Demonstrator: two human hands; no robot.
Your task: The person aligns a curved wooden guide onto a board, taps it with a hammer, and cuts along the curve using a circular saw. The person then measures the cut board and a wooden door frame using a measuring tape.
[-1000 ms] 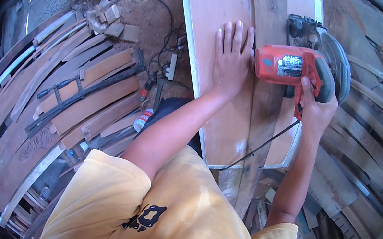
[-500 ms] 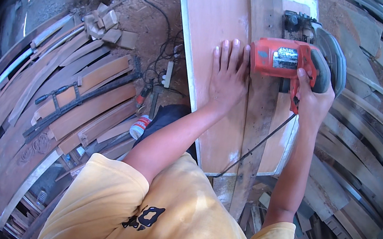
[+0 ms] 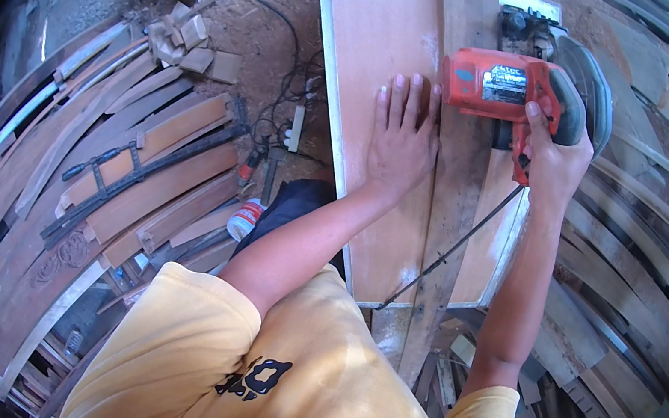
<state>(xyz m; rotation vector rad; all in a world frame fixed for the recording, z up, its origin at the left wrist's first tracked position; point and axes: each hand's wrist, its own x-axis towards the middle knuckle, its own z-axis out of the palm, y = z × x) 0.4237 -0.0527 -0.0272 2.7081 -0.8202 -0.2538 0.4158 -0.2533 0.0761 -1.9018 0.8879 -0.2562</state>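
Note:
A red circular saw (image 3: 491,84) rests across the far part of a long wooden plank (image 3: 452,192), its round guard to the right. Wrapped round the saw's rear handle is my right hand (image 3: 560,160), with the thumb on the near side. The plank lies lengthwise over a light brown wooden panel (image 3: 382,34) with white-edged borders. My left hand (image 3: 403,146) lies flat on that panel, fingers spread and pointing away, its right side against the plank's left edge. From the saw handle a black cord (image 3: 459,245) runs down across the plank. The blade itself is hidden.
Curved wooden boards (image 3: 157,182) are piled at the left, with a black bar clamp (image 3: 110,175) on top. More boards (image 3: 647,256) fill the right side. A white-and-red tub (image 3: 245,219), a red-and-black power tool (image 3: 251,164) and wood offcuts (image 3: 196,37) lie left of the panel.
The saw and my right hand have moved slightly away from me along the plank. My left hand stays flat on the panel, almost in the same place.

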